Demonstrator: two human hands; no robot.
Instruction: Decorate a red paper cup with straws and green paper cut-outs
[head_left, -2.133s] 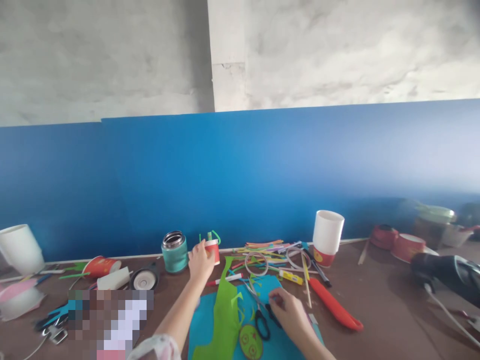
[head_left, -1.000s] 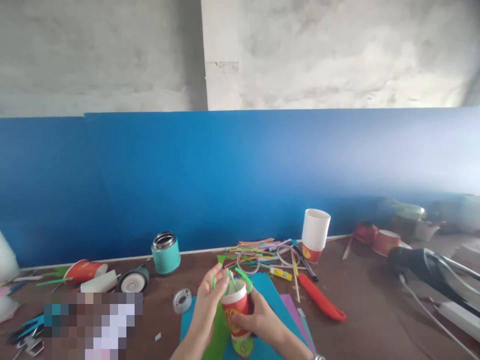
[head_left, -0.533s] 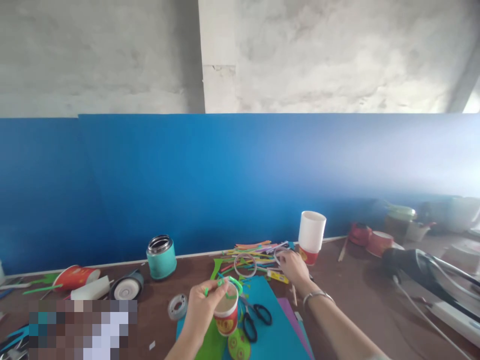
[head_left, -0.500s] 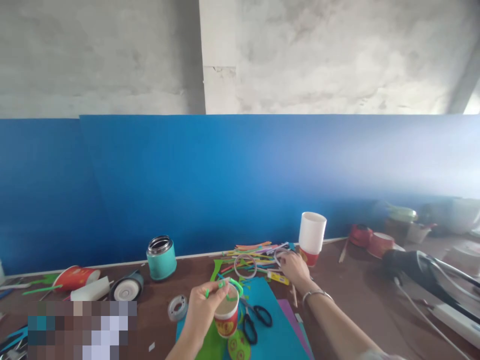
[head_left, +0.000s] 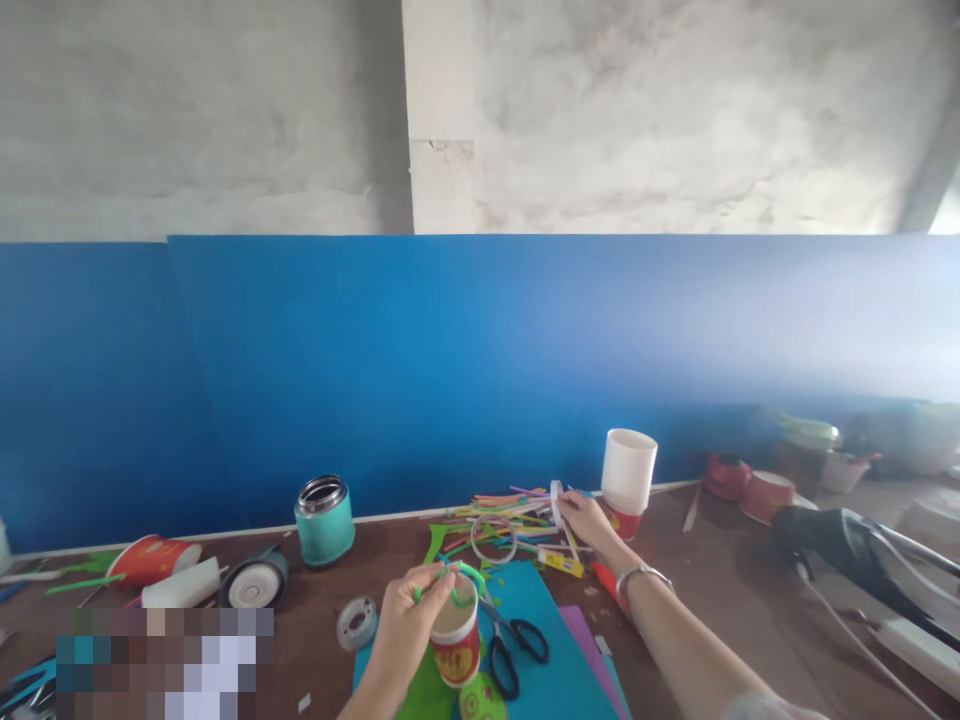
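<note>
My left hand (head_left: 409, 622) pinches a bent green strip (head_left: 471, 574) over the mouth of a red and white paper cup (head_left: 456, 648). Farther off, my right hand (head_left: 591, 522) grips a thin white roll of tape (head_left: 556, 503), held on edge above a heap of coloured sticks and strips (head_left: 517, 508). A similar pale ring (head_left: 493, 538) lies on that heap. Beneath the right fingers is a yellow tube (head_left: 560, 562). Black-handled scissors (head_left: 517, 645) rest on blue paper (head_left: 551, 620), right of the cup. A green round piece (head_left: 482, 698) lies before the cup.
Stacked white cups (head_left: 628, 470) stand beyond my right hand. To the left are a turquoise flask (head_left: 325, 525), its dark lid (head_left: 255, 580), a tape roll (head_left: 357, 623) and a tipped red cup (head_left: 154, 560). A black device with a cable (head_left: 832, 545) lies right. A blue panel (head_left: 450, 370) borders the table.
My right hand has lifted the white roll of tape from the heap and turned it on edge. An orange-red object now shows beneath my right wrist. My left hand stays at the cup.
</note>
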